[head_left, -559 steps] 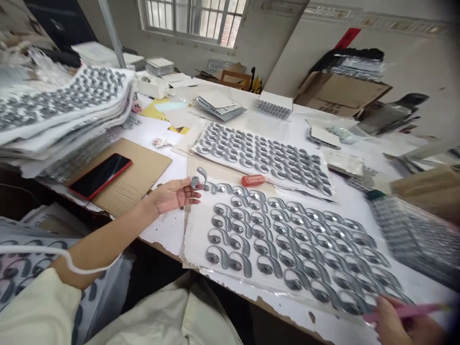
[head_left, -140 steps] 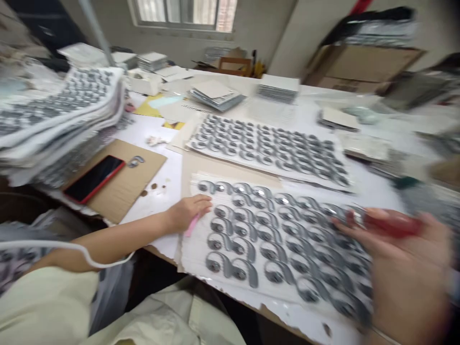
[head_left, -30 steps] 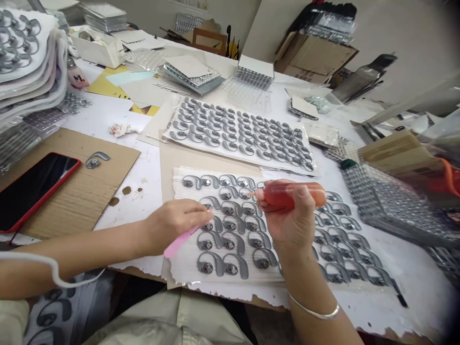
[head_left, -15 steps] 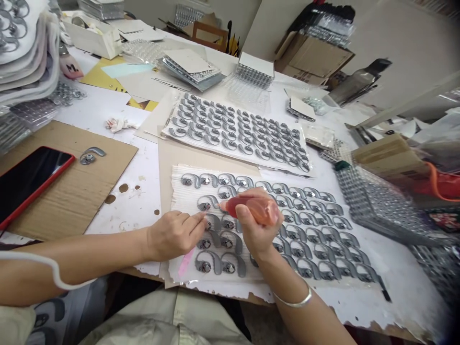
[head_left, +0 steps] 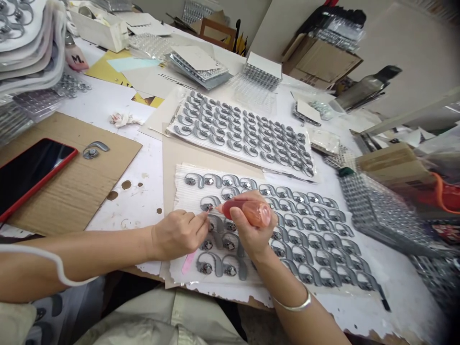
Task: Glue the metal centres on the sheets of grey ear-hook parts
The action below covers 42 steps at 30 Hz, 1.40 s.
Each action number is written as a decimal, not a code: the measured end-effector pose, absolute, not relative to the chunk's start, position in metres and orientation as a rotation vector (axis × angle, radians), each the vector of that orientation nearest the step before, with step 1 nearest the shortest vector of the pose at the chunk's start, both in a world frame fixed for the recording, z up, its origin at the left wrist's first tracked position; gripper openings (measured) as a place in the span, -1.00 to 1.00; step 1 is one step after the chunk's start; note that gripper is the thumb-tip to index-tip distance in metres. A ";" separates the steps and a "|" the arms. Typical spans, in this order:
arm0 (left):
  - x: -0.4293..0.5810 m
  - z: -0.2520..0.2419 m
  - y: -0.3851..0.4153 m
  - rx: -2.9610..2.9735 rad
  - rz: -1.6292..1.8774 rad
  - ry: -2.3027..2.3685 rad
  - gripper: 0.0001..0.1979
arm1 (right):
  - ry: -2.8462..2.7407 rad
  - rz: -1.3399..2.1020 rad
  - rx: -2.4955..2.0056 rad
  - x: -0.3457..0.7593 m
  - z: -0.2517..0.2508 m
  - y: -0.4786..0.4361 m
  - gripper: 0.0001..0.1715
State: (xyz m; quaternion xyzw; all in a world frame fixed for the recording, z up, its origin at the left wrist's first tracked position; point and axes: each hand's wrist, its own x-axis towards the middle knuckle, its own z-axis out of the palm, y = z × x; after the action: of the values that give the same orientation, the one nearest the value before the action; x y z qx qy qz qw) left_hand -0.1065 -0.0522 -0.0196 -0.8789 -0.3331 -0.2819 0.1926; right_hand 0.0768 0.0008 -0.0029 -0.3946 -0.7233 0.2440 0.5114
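Observation:
My right hand [head_left: 254, 230] is wrapped round a small squeeze bottle of red-orange liquid [head_left: 247, 212], tilted so its nozzle points left. The nozzle tip is at a grey hook-shaped piece with a round metallic part [head_left: 208, 203]. Just left of that tip, my left hand [head_left: 181, 235] is closed, thumb and forefinger pinched at the same piece; what they hold is too small to make out. Rows of similar grey hook pieces lie on a white ribbed sheet [head_left: 181, 191] under both hands. A pink strip [head_left: 188, 262] shows below my left hand.
Behind lies a second sheet of grey hook pieces [head_left: 244, 132]. At left, a red-edged phone [head_left: 36, 172] and one loose hook piece [head_left: 95, 150] rest on cardboard [head_left: 82, 187]. Stacked clear packs [head_left: 381, 206] stand at right, a lidded bottle [head_left: 370, 86] further back.
The bottle's nozzle has moved slightly left and down, closer to my left fingertips. The whole view has shifted a little to the left. Both hands keep their grip.

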 end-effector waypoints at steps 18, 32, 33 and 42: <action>-0.103 -0.022 -0.055 -2.415 -0.743 -0.943 -0.90 | -1.885 0.501 -0.865 0.072 -0.003 0.001 -0.86; -0.102 -0.024 -0.055 -2.445 -0.723 -0.950 -0.90 | -1.900 0.476 -0.816 0.072 -0.005 0.001 -0.85; -0.103 -0.023 -0.055 -2.445 -0.725 -0.953 -0.89 | -1.901 0.481 -0.814 0.072 -0.004 0.001 -0.86; -0.102 -0.024 -0.054 -2.452 -0.703 -0.981 -0.90 | -1.868 0.474 -0.814 0.071 -0.006 0.002 -0.91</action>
State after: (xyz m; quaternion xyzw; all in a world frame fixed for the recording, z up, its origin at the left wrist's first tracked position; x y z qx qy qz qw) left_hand -0.1019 -0.0541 -0.0237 -0.8785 -0.3514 -0.2520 0.2032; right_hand 0.0710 0.0021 -0.0061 -0.3369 -0.7728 0.1959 0.5009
